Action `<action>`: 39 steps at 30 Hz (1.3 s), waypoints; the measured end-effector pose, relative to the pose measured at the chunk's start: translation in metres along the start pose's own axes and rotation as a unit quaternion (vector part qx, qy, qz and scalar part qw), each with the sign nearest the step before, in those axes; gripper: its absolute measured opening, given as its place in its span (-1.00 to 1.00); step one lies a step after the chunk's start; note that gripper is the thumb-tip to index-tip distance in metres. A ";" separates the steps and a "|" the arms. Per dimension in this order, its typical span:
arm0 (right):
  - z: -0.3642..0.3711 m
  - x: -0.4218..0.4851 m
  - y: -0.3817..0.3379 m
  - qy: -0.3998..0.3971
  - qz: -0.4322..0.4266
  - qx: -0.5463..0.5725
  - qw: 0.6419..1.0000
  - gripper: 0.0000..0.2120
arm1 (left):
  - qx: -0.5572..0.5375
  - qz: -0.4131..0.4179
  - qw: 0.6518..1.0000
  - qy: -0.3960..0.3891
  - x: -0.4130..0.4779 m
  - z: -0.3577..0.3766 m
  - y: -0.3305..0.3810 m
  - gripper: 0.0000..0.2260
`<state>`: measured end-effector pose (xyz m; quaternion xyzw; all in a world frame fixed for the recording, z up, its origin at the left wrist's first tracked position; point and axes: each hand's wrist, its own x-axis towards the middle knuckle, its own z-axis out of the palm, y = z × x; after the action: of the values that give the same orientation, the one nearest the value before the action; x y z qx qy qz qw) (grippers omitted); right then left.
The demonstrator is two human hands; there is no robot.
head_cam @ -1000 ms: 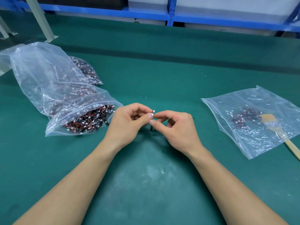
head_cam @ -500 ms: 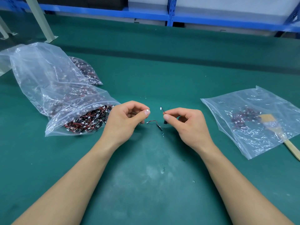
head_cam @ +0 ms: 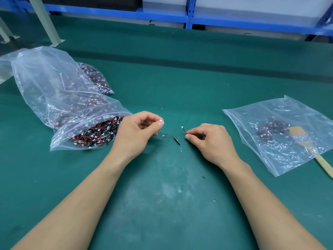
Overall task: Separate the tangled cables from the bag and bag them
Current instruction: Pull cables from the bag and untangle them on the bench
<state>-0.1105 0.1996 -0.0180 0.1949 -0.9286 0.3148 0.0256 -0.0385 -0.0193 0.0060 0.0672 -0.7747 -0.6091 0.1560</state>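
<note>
The left hand [head_cam: 137,132] sits just left of the middle of the green table [head_cam: 180,78]. Its fingers are curled in, and thumb and forefinger pinch a small white plug [head_cam: 160,120], whose wire is mostly hidden inside the hand. At three o'clock from it, apart, the right hand [head_cam: 210,139] is low over the table with its fingers curled. Its thumb and forefinger pinch a held cable [head_cam: 184,131], a thin dark wire whose white tip points toward eleven o'clock. Between the two hands a loose cable [head_cam: 171,136] lies on the table, touching neither. It is a red and black wire with a white end toward nine o'clock and a dark end toward five o'clock. At nine o'clock from the left hand, just beside it, lies a clear full bag [head_cam: 81,139] packed with tangled cables [head_cam: 97,132], its mouth facing the hand. A large crumpled bag [head_cam: 45,82] lies over and behind it toward ten o'clock, with a small bag [head_cam: 97,78] of cables beyond. At three o'clock from the right hand, near but apart, a flat bag [head_cam: 288,159] holds a few sorted cables [head_cam: 268,131]. A wooden brush [head_cam: 322,162] lies at the flat bag's right edge with its head seen through the plastic; I cannot tell whether it is in or under the bag. A blue shelf [head_cam: 162,15] runs along twelve o'clock.
</note>
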 end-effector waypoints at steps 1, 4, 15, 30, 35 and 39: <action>0.000 0.000 0.001 0.000 -0.001 -0.004 1.000 -0.96 | 0.002 0.001 1.000 0.001 0.000 0.000 0.000 -0.90; 0.000 0.000 0.002 0.004 0.000 0.005 1.000 -0.97 | 0.009 0.000 1.000 0.004 0.000 -0.001 0.000 -0.91; -0.001 -0.003 0.005 0.040 0.008 0.058 0.997 -0.86 | 0.192 -0.015 0.980 0.056 0.001 -0.005 -0.010 -0.92; 0.002 -0.005 0.003 0.035 -0.003 0.051 0.998 -0.83 | 0.198 -0.019 0.979 0.031 0.000 0.003 -0.014 -0.81; 0.002 -0.005 0.006 0.035 -0.001 0.057 0.998 -0.87 | 0.219 0.009 0.976 0.015 -0.002 0.001 -0.013 -0.81; 0.003 -0.006 0.006 0.032 -0.001 0.058 0.998 -0.90 | 0.211 0.020 0.977 -0.002 -0.005 0.000 -0.014 -0.79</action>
<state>-0.1074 0.2048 -0.0248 0.1871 -0.9070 0.3747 0.0446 -0.0351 -0.0210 -0.0082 0.0817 -0.8874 -0.4285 0.1492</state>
